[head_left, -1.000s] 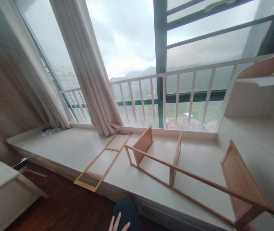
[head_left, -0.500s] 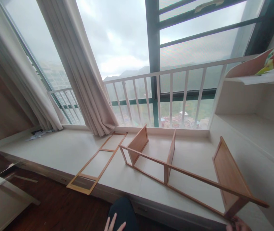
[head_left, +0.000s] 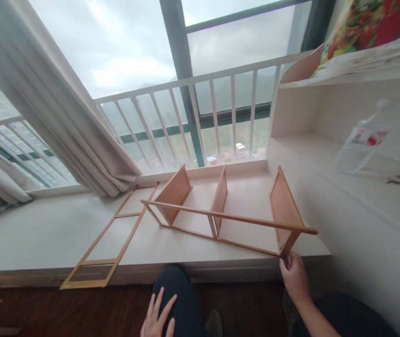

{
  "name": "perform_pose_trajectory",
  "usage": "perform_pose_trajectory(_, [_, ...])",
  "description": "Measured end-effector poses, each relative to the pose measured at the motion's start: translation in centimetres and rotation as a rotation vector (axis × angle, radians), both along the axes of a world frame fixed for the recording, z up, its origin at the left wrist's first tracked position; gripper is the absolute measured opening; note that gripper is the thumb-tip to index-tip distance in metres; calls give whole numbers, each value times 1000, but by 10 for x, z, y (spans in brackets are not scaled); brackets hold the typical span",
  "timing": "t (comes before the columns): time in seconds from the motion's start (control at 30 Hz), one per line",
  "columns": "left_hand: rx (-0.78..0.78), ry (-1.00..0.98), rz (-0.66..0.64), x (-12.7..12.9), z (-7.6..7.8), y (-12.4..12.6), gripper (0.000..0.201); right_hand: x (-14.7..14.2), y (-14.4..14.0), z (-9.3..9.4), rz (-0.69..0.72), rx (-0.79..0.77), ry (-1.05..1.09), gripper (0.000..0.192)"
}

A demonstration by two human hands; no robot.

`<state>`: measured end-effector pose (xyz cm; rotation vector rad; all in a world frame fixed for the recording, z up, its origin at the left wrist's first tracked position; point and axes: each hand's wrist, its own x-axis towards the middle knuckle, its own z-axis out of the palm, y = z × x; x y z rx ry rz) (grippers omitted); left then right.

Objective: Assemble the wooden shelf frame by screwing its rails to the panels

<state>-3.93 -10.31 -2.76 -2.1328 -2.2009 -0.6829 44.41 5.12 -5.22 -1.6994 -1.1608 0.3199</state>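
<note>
A partly assembled wooden shelf (head_left: 249, 218) lies on its side on the white window ledge, with three panels standing up from its long side rails. At its near right corner my right hand (head_left: 295, 277) is closed, thumb and fingers pinched together against the end of the frame. What they pinch is too small and dark to make out. Spread fingers of my left hand (head_left: 158, 314) rest on my dark-trousered knee, holding nothing. Left of the shelf lies a flat wooden ladder-like frame (head_left: 127, 234), its near end jutting past the ledge's edge.
On the right, white built-in shelving (head_left: 300, 110) holds a clear plastic bottle (head_left: 363, 140), small dark pieces (head_left: 398, 179) and a colourful bag (head_left: 361, 28). A white railing (head_left: 233, 112) and grey curtain (head_left: 70, 117) border the window. Dark wooden floor (head_left: 80, 313) lies below.
The view has swung right and downward, bringing the bottle and my right forearm into sight. My right hand stays at the shelf's corner, and my left hand stays on the knee.
</note>
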Motion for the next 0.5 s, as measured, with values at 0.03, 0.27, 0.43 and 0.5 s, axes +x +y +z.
perform_pose_trajectory(0.03, [-21,-20,-31,1,2,2,44,-2,-3,0,1,-4,1,25])
perform_pose_trajectory(0.27, [-51,-127,-98,13,13,11,44,-18,-24,-6,28,-36,17,16])
perform_pose_trajectory(0.43, [-69,-135,-116,24,15,21,43,-19,-33,10,21,-31,57,22])
perform_pose_trajectory(0.5, [-93,-121,-89,40,24,27,41,-18,-40,19,-3,-18,100,29])
